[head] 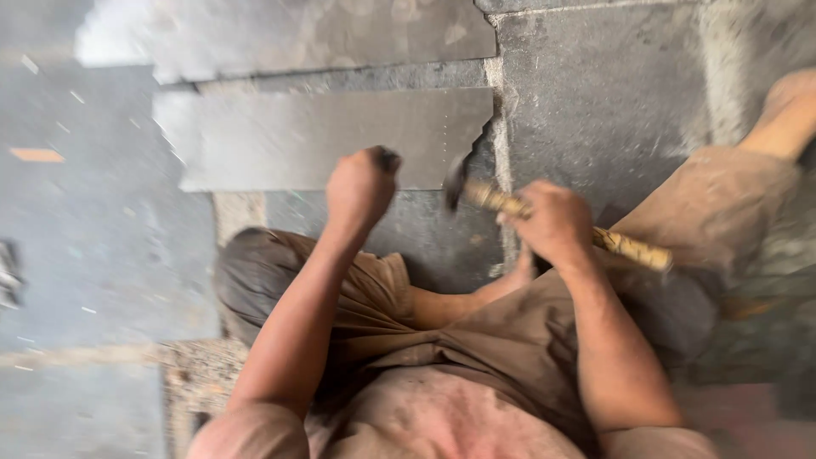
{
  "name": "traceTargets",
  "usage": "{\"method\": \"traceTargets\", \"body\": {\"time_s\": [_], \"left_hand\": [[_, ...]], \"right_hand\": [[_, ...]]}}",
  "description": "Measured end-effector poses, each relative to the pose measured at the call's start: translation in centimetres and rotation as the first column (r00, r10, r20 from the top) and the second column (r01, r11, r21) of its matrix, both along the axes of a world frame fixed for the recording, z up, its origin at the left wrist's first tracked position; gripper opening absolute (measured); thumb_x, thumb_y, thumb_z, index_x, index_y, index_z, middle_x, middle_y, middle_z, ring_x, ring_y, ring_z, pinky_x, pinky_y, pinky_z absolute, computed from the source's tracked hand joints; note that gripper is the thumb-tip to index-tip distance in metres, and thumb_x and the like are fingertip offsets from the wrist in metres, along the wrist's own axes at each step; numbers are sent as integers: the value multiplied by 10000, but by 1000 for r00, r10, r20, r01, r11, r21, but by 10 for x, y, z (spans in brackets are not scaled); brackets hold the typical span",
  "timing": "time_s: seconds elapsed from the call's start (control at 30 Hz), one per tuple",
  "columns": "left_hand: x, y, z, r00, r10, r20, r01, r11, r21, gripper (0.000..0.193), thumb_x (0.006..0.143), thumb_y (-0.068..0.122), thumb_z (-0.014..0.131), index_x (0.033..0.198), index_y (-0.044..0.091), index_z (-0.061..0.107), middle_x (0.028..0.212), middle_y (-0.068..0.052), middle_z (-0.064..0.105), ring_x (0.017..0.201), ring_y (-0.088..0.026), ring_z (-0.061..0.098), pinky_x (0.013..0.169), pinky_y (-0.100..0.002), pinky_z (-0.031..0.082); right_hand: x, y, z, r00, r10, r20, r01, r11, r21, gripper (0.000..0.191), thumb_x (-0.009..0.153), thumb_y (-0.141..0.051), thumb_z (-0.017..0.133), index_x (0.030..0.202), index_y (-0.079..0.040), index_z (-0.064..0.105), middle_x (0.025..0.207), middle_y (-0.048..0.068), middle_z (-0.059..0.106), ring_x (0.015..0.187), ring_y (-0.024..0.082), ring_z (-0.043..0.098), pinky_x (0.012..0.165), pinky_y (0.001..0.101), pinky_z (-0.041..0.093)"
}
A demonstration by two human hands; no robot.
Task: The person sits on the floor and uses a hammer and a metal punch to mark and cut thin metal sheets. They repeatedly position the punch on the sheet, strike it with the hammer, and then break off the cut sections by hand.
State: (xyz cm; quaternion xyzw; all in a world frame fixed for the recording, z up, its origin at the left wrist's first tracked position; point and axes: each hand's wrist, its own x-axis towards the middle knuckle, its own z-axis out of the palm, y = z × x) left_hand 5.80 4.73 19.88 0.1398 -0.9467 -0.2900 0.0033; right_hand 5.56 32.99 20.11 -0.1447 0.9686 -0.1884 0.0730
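My right hand is closed around the wooden handle of a hammer; its dark head points toward the metal sheet. My left hand is a fist around a small dark tool, whose tip rests at the near edge of a flat grey metal sheet. The sheet lies on the stone floor and has a jagged, cut right edge. The picture is blurred by motion.
I sit on the ground in brown trousers, knees bent, one foot at the far right. A second metal sheet lies farther back. Grey stone slabs with pale joints surround the sheets. A rough block sits under my left leg.
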Motion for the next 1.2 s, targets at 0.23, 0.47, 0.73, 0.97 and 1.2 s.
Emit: {"method": "traceTargets", "body": {"time_s": [0.23,0.47,0.73,0.97,1.2], "left_hand": [[36,78,-59,917,-398,29,397,917,46,289,979,213,579,1239,121,665,1435,-178,535,813,-367,745,675,-468,608],[30,82,-100,791,-556,256,574,819,3,598,939,125,454,1533,90,394,1664,-269,178,667,-348,745,586,-458,620],[32,87,-108,794,-527,304,521,847,108,475,1059,304,346,1486,109,413,1655,-238,171,565,-345,711,473,-461,602],[34,91,-110,811,-545,215,551,834,35,308,1064,292,370,1235,115,556,1650,-277,166,532,-317,712,433,-432,578],[33,91,-111,777,-573,260,583,811,43,265,1063,246,392,1229,111,549,1641,-306,134,537,-303,716,419,-430,581]], "right_hand": [[-8,25,-1,952,-174,-252,-84,642,-762,311,1073,-188,857,1147,-10,612,1011,35,611,846,137,558,782,277,485],[-22,-2,-51,990,-118,-75,21,656,-754,324,1110,-315,747,1148,-28,600,914,48,669,767,116,634,715,273,531],[-35,-16,-80,997,-34,-68,13,958,-287,563,1081,-389,668,1527,-60,567,1178,189,763,961,293,768,791,388,603],[-35,-18,-87,997,-26,-66,2,940,-342,476,1128,-353,660,1533,-130,543,1269,174,733,1090,302,767,860,391,611],[-34,-17,-84,996,-81,-36,68,959,-275,485,1070,-333,661,1484,-87,603,1216,183,752,983,313,775,815,401,608]]}}
